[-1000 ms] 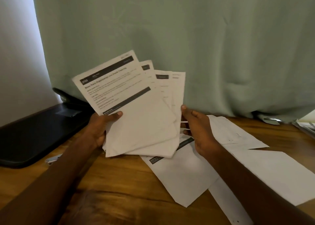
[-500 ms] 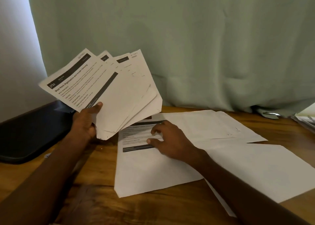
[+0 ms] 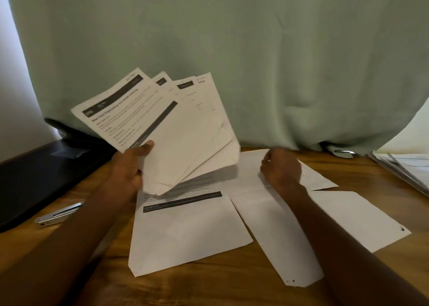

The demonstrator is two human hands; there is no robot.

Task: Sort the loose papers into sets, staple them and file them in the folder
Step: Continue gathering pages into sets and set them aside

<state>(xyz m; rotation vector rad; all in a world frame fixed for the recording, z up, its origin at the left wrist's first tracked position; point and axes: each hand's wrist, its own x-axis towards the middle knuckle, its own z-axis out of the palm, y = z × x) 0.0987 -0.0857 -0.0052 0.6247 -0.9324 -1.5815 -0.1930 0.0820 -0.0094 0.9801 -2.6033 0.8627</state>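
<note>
Left hand [image 3: 130, 166] grips the fanned papers [image 3: 167, 129]; right hand [image 3: 281, 168], nearer, pinches a sheet [image 3: 253, 166] lying flat on the counter [image 3: 209, 287]

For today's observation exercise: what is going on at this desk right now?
A person is sorting papers. The left hand holds a fanned stack of printed sheets above the wooden table. The right hand rests, fingers curled, on the loose sheets lying there. A stapler lies unused at the left.
</note>
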